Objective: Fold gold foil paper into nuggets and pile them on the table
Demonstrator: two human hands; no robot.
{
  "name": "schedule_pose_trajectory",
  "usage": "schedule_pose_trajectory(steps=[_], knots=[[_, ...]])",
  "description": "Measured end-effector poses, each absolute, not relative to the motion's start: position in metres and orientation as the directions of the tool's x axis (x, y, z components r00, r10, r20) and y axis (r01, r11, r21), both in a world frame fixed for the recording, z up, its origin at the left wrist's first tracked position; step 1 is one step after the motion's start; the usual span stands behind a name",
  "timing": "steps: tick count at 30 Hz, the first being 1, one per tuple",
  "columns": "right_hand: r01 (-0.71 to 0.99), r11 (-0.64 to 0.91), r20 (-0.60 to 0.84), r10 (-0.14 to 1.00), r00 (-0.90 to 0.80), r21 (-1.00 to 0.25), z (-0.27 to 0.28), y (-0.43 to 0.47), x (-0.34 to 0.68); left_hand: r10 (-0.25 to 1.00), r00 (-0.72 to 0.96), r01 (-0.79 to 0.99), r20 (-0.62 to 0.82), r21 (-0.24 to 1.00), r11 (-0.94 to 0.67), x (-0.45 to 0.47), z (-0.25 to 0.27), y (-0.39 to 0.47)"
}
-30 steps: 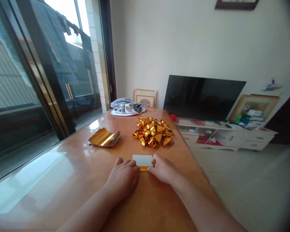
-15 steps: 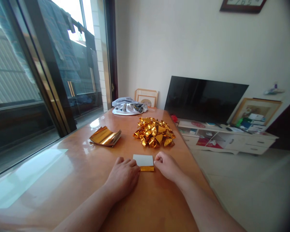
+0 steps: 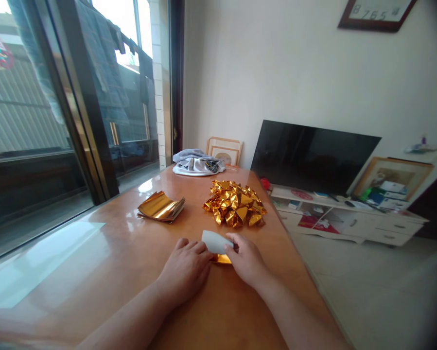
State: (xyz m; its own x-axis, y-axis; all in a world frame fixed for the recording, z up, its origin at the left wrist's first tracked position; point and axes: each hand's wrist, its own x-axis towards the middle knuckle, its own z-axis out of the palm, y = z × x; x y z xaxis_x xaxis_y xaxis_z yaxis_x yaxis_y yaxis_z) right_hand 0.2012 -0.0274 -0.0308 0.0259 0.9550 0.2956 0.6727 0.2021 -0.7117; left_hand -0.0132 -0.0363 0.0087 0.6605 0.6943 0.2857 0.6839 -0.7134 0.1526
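Observation:
A sheet of gold foil paper (image 3: 215,241) lies in front of me on the table, its pale back facing up and a folded gold strip along the near edge. The sheet's right side curves up off the tabletop. My right hand (image 3: 245,255) pinches that right edge between thumb and fingers. With fingers curled together, my left hand (image 3: 187,265) holds the sheet's left edge down; its fingertips are partly hidden. Beyond the hands, a stack of gold foil sheets (image 3: 160,206) sits to the left and a pile of folded gold foil pieces (image 3: 235,201) to the right.
The glossy wooden table (image 3: 131,262) ends at a right edge beside my right forearm. Folded clothes (image 3: 196,164) rest at its far end near picture frames (image 3: 225,148). A television (image 3: 313,155) stands on a white cabinet (image 3: 364,226). Glass sliding doors (image 3: 127,97) line the left.
My right hand has moved from beside the paper onto its right edge and taken hold, lifting that side. The left hand stays at the left edge. The view has shifted slightly.

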Motion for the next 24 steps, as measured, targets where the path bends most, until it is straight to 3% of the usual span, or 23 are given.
schedule_pose_trajectory(steps=[3,7,13,17,20,24], knots=[[0.418,0.092,0.157,0.980,0.122,-0.904,-0.031,-0.027,0.198,0.695,0.653,0.679,0.301,0.173,-0.713,-0.013,0.010,-0.037],[0.118,-0.080,-0.066,0.991,0.116,-0.990,-0.021,-0.033,0.194,0.696,0.650,0.669,0.304,0.207,-0.714,-0.013,0.009,-0.037],[-0.232,-0.154,-0.181,0.979,0.096,-0.960,-0.013,-0.036,0.193,0.762,0.533,0.686,0.367,0.340,-0.643,-0.015,0.004,-0.033],[-0.413,-0.139,-0.199,0.974,0.106,-0.900,-0.017,-0.033,0.196,0.871,0.312,0.670,0.380,0.562,-0.486,-0.015,-0.008,-0.028],[-0.509,-0.130,-0.190,0.979,0.069,-0.851,-0.018,-0.034,0.194,0.942,0.182,0.556,0.284,0.760,-0.336,-0.013,-0.016,-0.023],[-0.541,-0.127,-0.168,0.985,0.028,-0.831,-0.016,-0.038,0.187,0.963,0.228,0.312,0.144,0.926,-0.212,-0.011,-0.017,-0.020]])
